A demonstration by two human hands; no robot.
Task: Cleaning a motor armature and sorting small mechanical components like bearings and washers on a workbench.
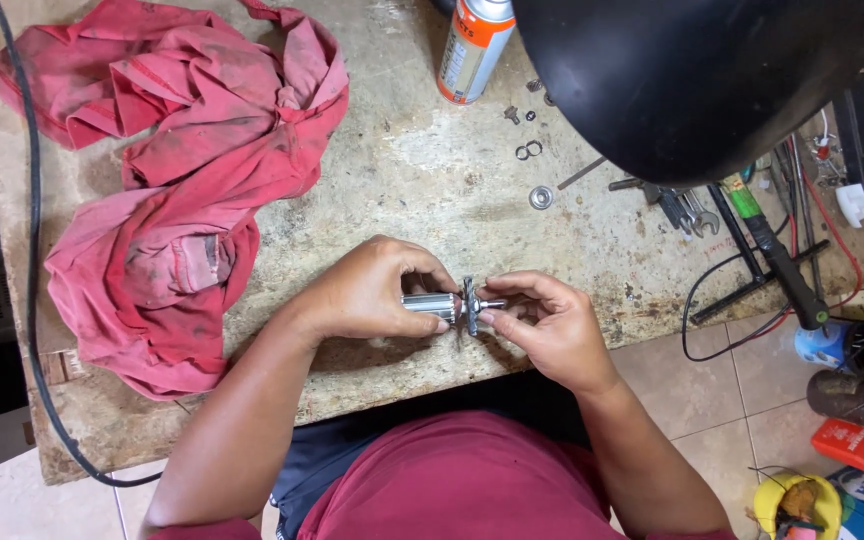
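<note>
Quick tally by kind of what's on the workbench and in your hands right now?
Crumpled red cloth rags: 1 heap
Orange-and-white spray can: 1
Flat round metal washer: 1
Small metal rings: 2
Ribbed silver metal cylinder with shaft, held by left hand and right hand: 1
Bunch of steel wrenches: 1
Total: 7

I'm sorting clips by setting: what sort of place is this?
Probably a small repair workshop. The worn workbench carries wrenches, loose washers, a spray can and a grimy red rag, while the left hand and right hand hold a small metal part.
</note>
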